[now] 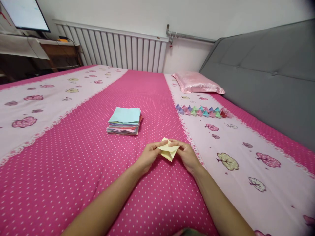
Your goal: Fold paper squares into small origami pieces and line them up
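A small folded piece of pale yellow paper is held just above the bed, between both hands. My left hand pinches its left side, thumb and fingers closed on the edge. On the other side my right hand grips the right part in the same way. The paper's folds stand partly apart, with a point toward me. Beyond the left hand lies a stack of coloured paper squares, light blue on top. Rows of small folded paper pieces in several colours sit farther off to the right.
The bed has a pink dotted cover with pale printed bands. A pink satin pillow rests near the grey headboard. A white radiator runs along the wall, and a monitor stands on a desk at far left.
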A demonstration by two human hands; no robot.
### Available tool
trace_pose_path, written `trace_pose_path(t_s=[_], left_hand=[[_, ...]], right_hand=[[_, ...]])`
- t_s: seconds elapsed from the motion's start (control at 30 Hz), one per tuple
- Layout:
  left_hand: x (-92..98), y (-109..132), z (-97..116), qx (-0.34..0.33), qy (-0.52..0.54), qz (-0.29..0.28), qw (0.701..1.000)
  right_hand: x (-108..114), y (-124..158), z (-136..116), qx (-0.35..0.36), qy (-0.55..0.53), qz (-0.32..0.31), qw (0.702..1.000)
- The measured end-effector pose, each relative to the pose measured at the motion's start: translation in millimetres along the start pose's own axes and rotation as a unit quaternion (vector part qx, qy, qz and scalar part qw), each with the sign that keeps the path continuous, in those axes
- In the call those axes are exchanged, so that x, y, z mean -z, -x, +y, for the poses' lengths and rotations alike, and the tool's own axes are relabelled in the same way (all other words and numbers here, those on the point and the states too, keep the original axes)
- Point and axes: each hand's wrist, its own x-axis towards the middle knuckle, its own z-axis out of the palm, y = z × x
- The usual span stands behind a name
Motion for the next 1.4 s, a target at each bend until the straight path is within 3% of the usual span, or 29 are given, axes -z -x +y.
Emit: trace_pose_path(t_s=[0.13, 0.23, 0.3, 0.37, 0.43, 0.5, 0.6, 0.73, 0.87, 0.97, 1.1, 1.4], left_hand=[[3.6, 2, 5, -0.009, 0.034, -0.017, 0.999], [6.1, 2, 7, -0.012, 0.036, -0.027, 0.999], [7.6, 0, 6, -0.006, -0.004, -0.036, 0.999], [9.2, -2, 3, -0.014, -0.125, -0.025, 0.992], [10.9, -3, -1, -0.071, -0.317, -0.004, 0.946], [12.4, -4, -4, -0.154, -0.494, 0.009, 0.855], [13.6, -3, -6, -0.215, -0.639, 0.011, 0.739], [12.9, -2, -8, -0.196, -0.723, 0.000, 0.663], [11.6, 1, -10, -0.140, -0.775, 0.005, 0.617], [12.6, 3, -13, -0.107, -0.793, 0.004, 0.600], [14.8, 7, -13, -0.090, -0.793, 0.010, 0.602], [15.2, 7, -12, -0.072, -0.785, 0.020, 0.616]], right_hand=[[4, 1, -4, -0.086, -0.044, -0.022, 0.995], [6, 0, -6, -0.099, -0.072, -0.044, 0.991], [8, 0, -5, -0.089, -0.032, -0.040, 0.995], [9, 0, -3, -0.086, 0.053, -0.039, 0.994], [9, 1, -1, -0.083, 0.167, -0.054, 0.981], [7, 3, 0, -0.063, 0.287, -0.059, 0.954], [1, 7, -3, -0.015, 0.421, -0.041, 0.906], [0, 9, -3, 0.072, 0.504, -0.021, 0.860], [5, 2, 6, 0.160, 0.532, -0.089, 0.826], [8, -3, 11, 0.163, 0.556, -0.130, 0.805], [7, -1, 6, 0.136, 0.586, -0.149, 0.785], [7, 9, -9, 0.096, 0.623, -0.131, 0.765]])
